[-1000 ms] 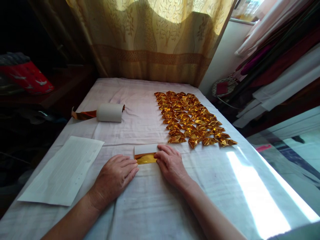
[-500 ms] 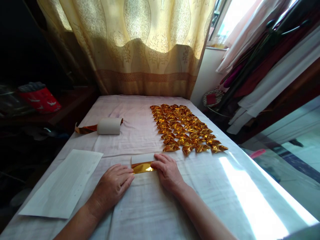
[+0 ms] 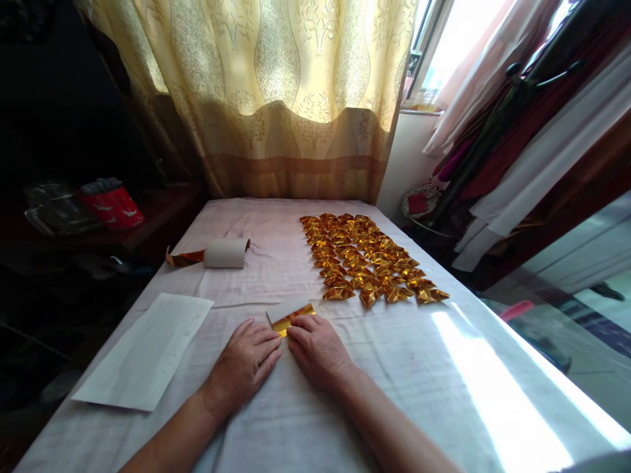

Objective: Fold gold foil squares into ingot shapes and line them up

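Note:
A small gold foil paper [image 3: 292, 318], white on its back, lies on the white cloth-covered table [image 3: 296, 420] in front of me. My left hand [image 3: 245, 362] and my right hand [image 3: 317, 347] rest side by side on the cloth, their fingertips pressing the near edge of the foil paper. The paper sits tilted, its right end raised toward the back. Just behind and to the right lie several rows of folded gold foil pieces [image 3: 367, 258].
A white roll with a gold foil tail [image 3: 224, 253] lies at the back left. A white sheet of paper [image 3: 148, 351] lies left of my hands. A patterned curtain [image 3: 276, 98] hangs behind the table. Hanging clothes [image 3: 522, 131] crowd the right side. Bright sunlight falls on the table's right part.
My hands have come closer together over the foil paper, which now shows shorter and tilted. The camera has tipped up, so more curtain is in view.

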Demonstrator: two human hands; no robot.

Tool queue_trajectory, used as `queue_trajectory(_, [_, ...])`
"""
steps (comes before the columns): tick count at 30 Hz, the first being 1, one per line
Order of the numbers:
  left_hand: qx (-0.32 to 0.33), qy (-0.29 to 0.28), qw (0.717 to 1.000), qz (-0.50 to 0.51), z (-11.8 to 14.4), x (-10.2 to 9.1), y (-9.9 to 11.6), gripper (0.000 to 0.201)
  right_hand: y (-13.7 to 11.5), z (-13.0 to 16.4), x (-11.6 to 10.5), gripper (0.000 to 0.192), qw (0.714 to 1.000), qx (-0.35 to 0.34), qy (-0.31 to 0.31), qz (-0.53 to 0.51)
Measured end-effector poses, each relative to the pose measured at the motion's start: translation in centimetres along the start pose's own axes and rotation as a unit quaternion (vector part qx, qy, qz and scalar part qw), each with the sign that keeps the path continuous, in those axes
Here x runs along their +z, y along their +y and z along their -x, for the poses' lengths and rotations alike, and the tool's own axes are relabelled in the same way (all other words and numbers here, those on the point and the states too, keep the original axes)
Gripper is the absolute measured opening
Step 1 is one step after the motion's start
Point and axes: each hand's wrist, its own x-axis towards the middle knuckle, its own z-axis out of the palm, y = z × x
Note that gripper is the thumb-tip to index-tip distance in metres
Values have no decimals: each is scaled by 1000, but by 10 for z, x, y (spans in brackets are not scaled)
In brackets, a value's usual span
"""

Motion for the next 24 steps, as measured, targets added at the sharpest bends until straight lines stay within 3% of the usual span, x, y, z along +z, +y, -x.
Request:
queue_trajectory(6, [33, -12, 999, -6, -2, -2, -4, 27, 2, 4, -3, 17, 1000, -7, 13, -8])
queue_trajectory(10, [26, -19, 999, -43, 0, 0, -7, 26, 1, 5, -3, 18, 1000, -14, 10, -3])
queue_trajectory(14, [15, -45, 998, -34, 1, 0, -11, 27, -1, 5, -5, 20, 1000, -5, 2, -3])
queue_trajectory(24, [8, -51, 998, -30, 1, -1, -12, 24, 1, 5, -4, 20, 1000, -2, 6, -18])
